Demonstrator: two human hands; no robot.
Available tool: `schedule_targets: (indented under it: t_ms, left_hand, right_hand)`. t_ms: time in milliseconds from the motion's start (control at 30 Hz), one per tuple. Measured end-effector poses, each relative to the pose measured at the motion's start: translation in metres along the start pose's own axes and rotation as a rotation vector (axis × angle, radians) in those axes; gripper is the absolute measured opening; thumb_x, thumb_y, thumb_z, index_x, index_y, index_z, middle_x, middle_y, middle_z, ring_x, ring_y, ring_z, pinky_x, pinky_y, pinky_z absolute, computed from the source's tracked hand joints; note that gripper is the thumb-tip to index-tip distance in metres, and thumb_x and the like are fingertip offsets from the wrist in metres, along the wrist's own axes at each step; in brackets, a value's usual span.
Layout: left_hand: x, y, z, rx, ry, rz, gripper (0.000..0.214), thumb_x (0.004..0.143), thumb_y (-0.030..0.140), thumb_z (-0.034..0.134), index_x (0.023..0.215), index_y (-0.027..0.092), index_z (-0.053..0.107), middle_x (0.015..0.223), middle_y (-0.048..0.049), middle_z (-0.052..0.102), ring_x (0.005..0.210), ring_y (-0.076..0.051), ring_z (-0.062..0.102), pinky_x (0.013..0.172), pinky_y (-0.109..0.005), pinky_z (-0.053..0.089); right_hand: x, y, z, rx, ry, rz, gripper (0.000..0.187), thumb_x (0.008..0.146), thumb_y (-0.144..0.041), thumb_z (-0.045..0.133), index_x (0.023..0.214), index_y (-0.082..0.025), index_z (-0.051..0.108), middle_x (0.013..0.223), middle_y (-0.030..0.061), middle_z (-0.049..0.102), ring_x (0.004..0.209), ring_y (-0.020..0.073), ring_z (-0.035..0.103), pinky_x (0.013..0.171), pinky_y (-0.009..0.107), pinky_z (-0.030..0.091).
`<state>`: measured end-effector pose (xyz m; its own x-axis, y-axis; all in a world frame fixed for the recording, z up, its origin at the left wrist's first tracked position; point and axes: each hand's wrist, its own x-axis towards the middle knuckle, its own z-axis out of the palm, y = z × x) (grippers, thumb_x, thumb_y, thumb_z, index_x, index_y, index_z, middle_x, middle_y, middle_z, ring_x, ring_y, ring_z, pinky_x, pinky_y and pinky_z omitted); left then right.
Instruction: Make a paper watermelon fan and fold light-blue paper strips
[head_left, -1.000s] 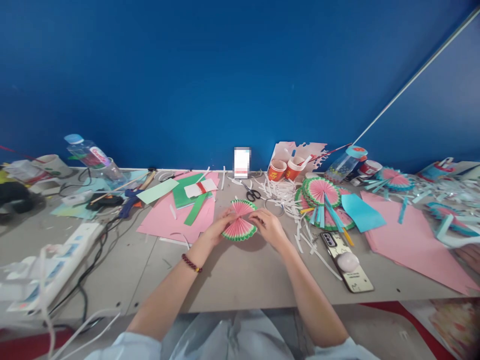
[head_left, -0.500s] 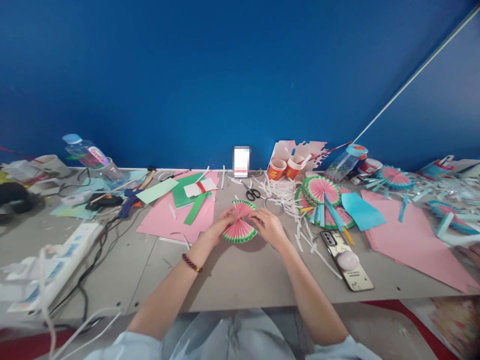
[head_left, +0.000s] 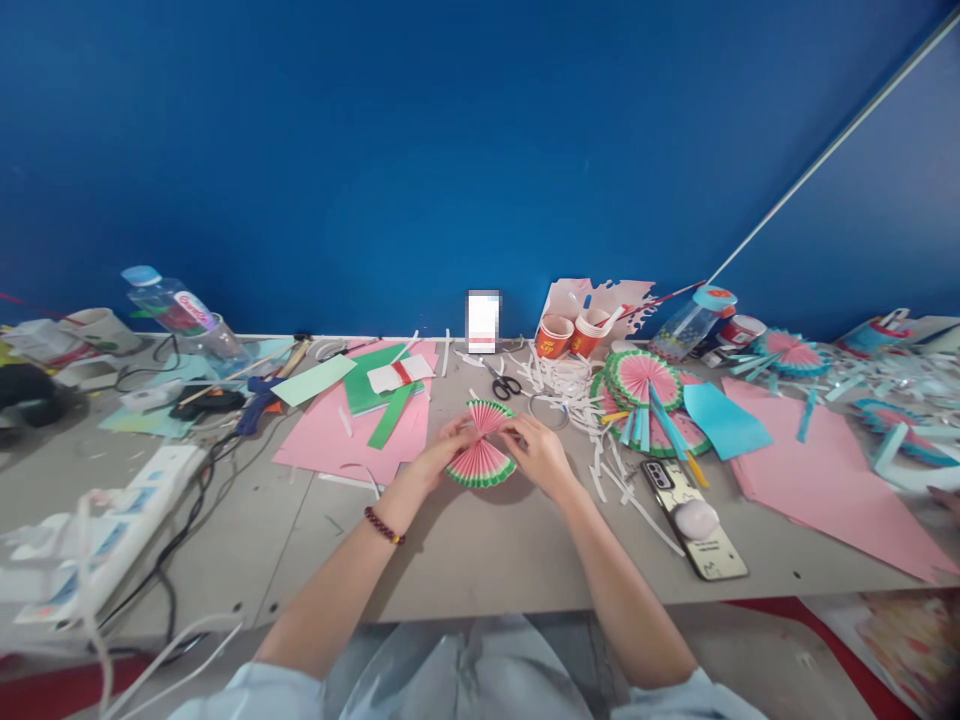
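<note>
A pleated pink paper fan (head_left: 482, 466) with a green edge is held above the table, pinched narrow at its middle and spread above and below. My left hand (head_left: 448, 450) grips it at the middle from the left, fingers closed. From the right, my right hand (head_left: 534, 447) has its fingertips pressed together at the fan's centre; any small thing between them is hidden. Black-handled scissors (head_left: 505, 384) lie just behind the fan. To the right rest finished round watermelon-like fans (head_left: 643, 382) with blue paper strips.
Pink sheets (head_left: 315, 440) with green paper lie on the left, near a power strip (head_left: 124, 530). White paper scraps (head_left: 566, 385), paper cups (head_left: 555, 338) and a phone (head_left: 694, 520) are on the right. A part of another person's hand (head_left: 946, 500) shows at the right edge.
Hardly anything differs. The fan and both hands have stayed nearly in place, with the fan shifted very slightly to the right.
</note>
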<state>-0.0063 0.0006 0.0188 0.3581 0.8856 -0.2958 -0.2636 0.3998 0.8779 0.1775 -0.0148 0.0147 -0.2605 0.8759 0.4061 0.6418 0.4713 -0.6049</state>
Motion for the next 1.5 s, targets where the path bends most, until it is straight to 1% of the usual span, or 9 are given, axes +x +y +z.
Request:
schedule_targets:
  t_ms: [133, 267, 367, 533, 733, 933, 1067, 1300, 1500]
  left_hand:
    - [-0.0014, 0.0018, 0.0019, 0.023, 0.018, -0.011, 0.051, 0.064, 0.033, 0.077, 0.109, 0.016, 0.060, 0.107, -0.0108, 0.065, 0.095, -0.023, 0.061, 0.082, -0.032, 0.045]
    - [-0.0011, 0.0011, 0.0017, 0.032, -0.007, 0.001, 0.049, 0.065, 0.033, 0.076, 0.109, 0.017, 0.060, 0.109, -0.0109, 0.065, 0.096, -0.023, 0.061, 0.082, -0.032, 0.045]
    - [0.0000, -0.0008, 0.0007, 0.029, -0.009, 0.005, 0.048, 0.065, 0.033, 0.076, 0.108, 0.017, 0.061, 0.105, -0.0097, 0.066, 0.092, -0.022, 0.062, 0.080, -0.031, 0.045]
    - [0.0010, -0.0024, 0.0004, 0.016, 0.036, 0.000, 0.046, 0.063, 0.031, 0.077, 0.104, 0.017, 0.062, 0.100, -0.0079, 0.067, 0.087, -0.020, 0.062, 0.077, -0.029, 0.045]
    - [0.0004, -0.0023, 0.0008, 0.039, 0.048, -0.006, 0.048, 0.063, 0.032, 0.077, 0.106, 0.018, 0.062, 0.099, -0.0078, 0.067, 0.084, -0.020, 0.062, 0.075, -0.029, 0.045]
    - [0.0016, -0.0029, -0.0008, 0.052, -0.014, 0.005, 0.050, 0.065, 0.035, 0.075, 0.109, 0.017, 0.060, 0.103, -0.0098, 0.066, 0.089, -0.021, 0.062, 0.077, -0.031, 0.045]
    - [0.0029, -0.0047, -0.0025, 0.066, 0.015, 0.000, 0.050, 0.065, 0.034, 0.075, 0.109, 0.017, 0.060, 0.104, -0.0099, 0.066, 0.089, -0.021, 0.062, 0.078, -0.031, 0.045]
    - [0.0008, -0.0036, -0.0002, 0.044, -0.001, 0.003, 0.052, 0.063, 0.034, 0.076, 0.110, 0.018, 0.061, 0.104, -0.0099, 0.066, 0.090, -0.022, 0.063, 0.080, -0.033, 0.045]
    - [-0.0012, -0.0022, 0.0028, 0.022, -0.001, -0.009, 0.051, 0.063, 0.031, 0.077, 0.110, 0.018, 0.060, 0.106, -0.0097, 0.066, 0.090, -0.022, 0.063, 0.079, -0.032, 0.046]
  right_hand:
    - [0.0000, 0.0001, 0.0011, 0.007, -0.001, 0.025, 0.017, 0.086, -0.022, 0.047, 0.090, -0.022, 0.063, 0.085, 0.0036, 0.063, 0.069, 0.0149, 0.058, 0.065, 0.025, 0.045]
    - [0.0000, -0.0005, 0.0026, 0.038, 0.011, 0.042, 0.017, 0.085, -0.022, 0.047, 0.090, -0.021, 0.063, 0.085, 0.0036, 0.064, 0.069, 0.0148, 0.060, 0.065, 0.026, 0.046]
    - [-0.0001, -0.0015, 0.0034, 0.048, 0.024, 0.057, 0.016, 0.084, -0.022, 0.048, 0.089, -0.021, 0.063, 0.085, 0.0038, 0.064, 0.069, 0.0150, 0.060, 0.065, 0.026, 0.047]
    - [0.0002, -0.0018, 0.0038, 0.075, 0.020, 0.069, 0.011, 0.083, -0.028, 0.054, 0.087, -0.022, 0.063, 0.085, 0.0039, 0.064, 0.071, 0.0159, 0.061, 0.065, 0.027, 0.048]
    - [0.0002, 0.0010, 0.0043, 0.063, 0.015, 0.093, 0.010, 0.084, -0.027, 0.053, 0.083, -0.022, 0.062, 0.083, 0.0030, 0.064, 0.069, 0.0152, 0.060, 0.065, 0.026, 0.046]
    - [0.0000, 0.0020, 0.0020, 0.069, -0.009, 0.060, 0.015, 0.086, -0.029, 0.050, 0.085, -0.022, 0.063, 0.083, 0.0036, 0.064, 0.068, 0.0151, 0.058, 0.063, 0.026, 0.045]
    - [0.0001, 0.0012, 0.0000, 0.063, -0.028, 0.059, 0.015, 0.086, -0.028, 0.050, 0.084, -0.022, 0.063, 0.082, 0.0031, 0.063, 0.070, 0.0151, 0.057, 0.063, 0.025, 0.044]
    - [-0.0001, -0.0009, 0.0003, 0.021, -0.029, 0.080, 0.013, 0.086, -0.026, 0.050, 0.084, -0.023, 0.063, 0.083, 0.0027, 0.063, 0.072, 0.0157, 0.059, 0.067, 0.026, 0.044]
    - [0.0002, -0.0030, 0.0013, 0.011, -0.012, 0.101, 0.012, 0.085, -0.026, 0.052, 0.083, -0.022, 0.063, 0.082, 0.0022, 0.063, 0.070, 0.0146, 0.059, 0.064, 0.025, 0.044]
